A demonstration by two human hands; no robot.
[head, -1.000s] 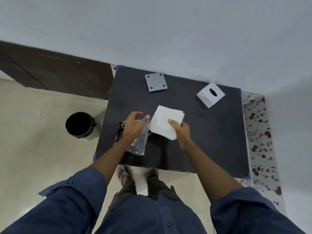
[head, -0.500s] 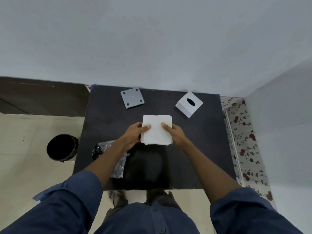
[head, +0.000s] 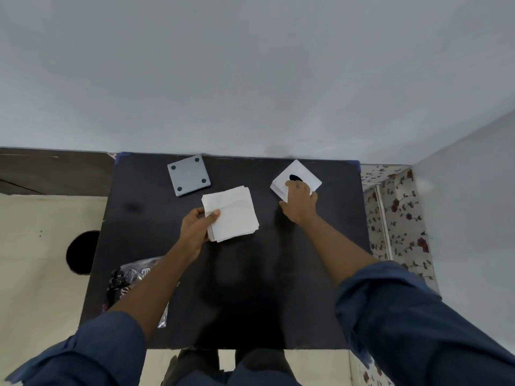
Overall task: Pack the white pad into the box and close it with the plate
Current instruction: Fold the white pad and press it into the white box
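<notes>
From the head camera, the left hand (head: 195,232) pinches the near-left corner of the white pad (head: 230,213), thumb on top and fingers beneath, so its grip is closed on the pad. The pad lies at the middle of the black table (head: 278,288), and whether its far edge touches the surface cannot be told. The right hand (head: 299,203) is clasped over the near side of the white box (head: 296,182), at the far right of the table, its grip closed on the box.

The main risk looks to be the pad itself. It appears to be a loose stack of soft sheets, its edges already fanned and its top layer creased, and held by one corner it may sag, splay or shed a sheet on the way to the box. The box shows a dark oval opening on the face turned up, much smaller than the pad, so the box probably has to be turned over first, and a one-handed turn could let it slip. The grey plate (head: 189,175), with four dark dots at its corners, lies flat at the far left, just beyond the pad and untouched.
</notes>
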